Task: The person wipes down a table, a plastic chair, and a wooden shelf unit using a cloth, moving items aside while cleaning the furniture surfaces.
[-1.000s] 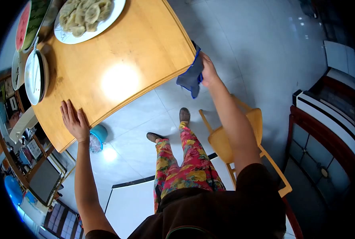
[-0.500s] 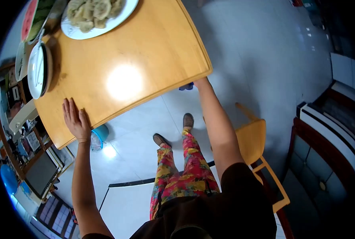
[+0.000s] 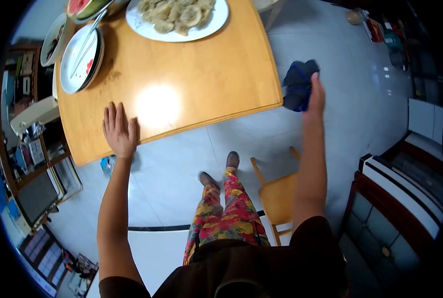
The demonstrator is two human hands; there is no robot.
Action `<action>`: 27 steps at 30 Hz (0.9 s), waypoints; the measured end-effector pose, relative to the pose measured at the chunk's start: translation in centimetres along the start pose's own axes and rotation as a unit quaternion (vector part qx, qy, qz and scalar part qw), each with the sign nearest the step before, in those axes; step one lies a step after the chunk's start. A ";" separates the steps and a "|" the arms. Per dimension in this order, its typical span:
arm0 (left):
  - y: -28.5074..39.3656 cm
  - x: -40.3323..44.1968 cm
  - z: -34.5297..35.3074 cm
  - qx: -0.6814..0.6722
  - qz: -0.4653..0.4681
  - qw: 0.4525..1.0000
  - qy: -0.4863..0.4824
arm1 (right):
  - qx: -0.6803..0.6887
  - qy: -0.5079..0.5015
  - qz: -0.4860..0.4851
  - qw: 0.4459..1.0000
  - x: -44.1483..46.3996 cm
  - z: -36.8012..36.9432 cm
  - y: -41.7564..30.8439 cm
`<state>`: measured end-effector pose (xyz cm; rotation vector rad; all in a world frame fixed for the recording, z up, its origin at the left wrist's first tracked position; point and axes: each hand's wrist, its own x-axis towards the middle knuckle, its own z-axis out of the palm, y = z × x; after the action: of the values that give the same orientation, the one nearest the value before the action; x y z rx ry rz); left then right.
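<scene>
We now locate the right hand out past the corner of the table; half a second earlier it is mostly concealed beneath that corner. We find the dark cloth bunched and exposed beside the corner, whereas one second earlier it hangs loosely. We note the view shifted: the dumpling plate sits farther right, red bits show in the white dish, and the left forearm covers more of the blue bucket.
</scene>
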<state>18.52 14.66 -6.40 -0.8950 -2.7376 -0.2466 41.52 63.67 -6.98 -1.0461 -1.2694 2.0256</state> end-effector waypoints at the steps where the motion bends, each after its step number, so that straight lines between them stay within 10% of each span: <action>1: 0.1 0.1 0.0 0.008 -0.004 1.000 -0.001 | -0.062 -0.040 -0.040 0.996 -1.0 1.9 -2.5; 4: 0.7 0.3 -0.1 -0.013 -0.011 1.000 0.018 | -0.316 -0.131 -0.115 0.933 -2.3 5.7 -1.9; 6: 0.9 0.2 0.1 -0.020 -0.014 0.999 0.037 | -0.572 -0.144 -0.322 0.740 -3.6 6.6 2.1; 8: 1.3 0.2 0.3 -0.031 -0.024 0.997 0.060 | -0.660 -0.088 -0.326 0.671 -7.4 8.6 3.6; 20: 0.6 -0.8 0.4 -0.396 -0.087 0.888 0.216 | -0.567 -0.298 -0.476 0.602 -21.5 29.3 16.1; 27: -8.1 -21.2 -2.6 -0.348 -0.285 0.865 0.220 | -0.531 -0.482 -0.624 0.309 -21.8 33.7 18.8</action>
<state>30.69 -4.17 -10.71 -0.0649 -2.3781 -1.4206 25.35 22.42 -8.04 1.1554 -2.6669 0.0124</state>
